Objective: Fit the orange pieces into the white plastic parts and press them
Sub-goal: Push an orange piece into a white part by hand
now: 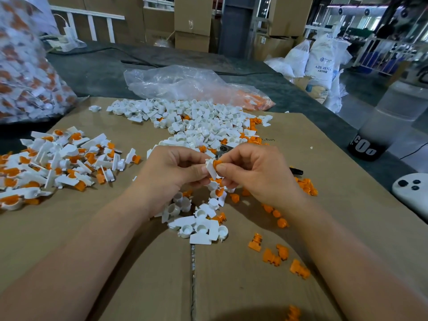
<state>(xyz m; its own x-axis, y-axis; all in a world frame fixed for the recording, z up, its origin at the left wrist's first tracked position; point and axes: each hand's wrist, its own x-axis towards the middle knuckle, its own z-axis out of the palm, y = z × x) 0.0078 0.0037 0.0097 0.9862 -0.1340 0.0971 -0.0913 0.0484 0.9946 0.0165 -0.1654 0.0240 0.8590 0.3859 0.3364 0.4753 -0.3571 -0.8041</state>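
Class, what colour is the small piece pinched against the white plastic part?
The small plastic piece is orange; head view.

Behind the far edge of the grey tabletop [104,66] stand stacked cardboard boxes [192,19]; white sacks [322,63] rest on the floor [368,91] beyond its right edge.

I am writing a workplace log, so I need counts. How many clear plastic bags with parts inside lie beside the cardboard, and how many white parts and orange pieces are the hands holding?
Clear plastic bags with parts: 2
Held white part: 1
Held orange piece: 1
Total: 4
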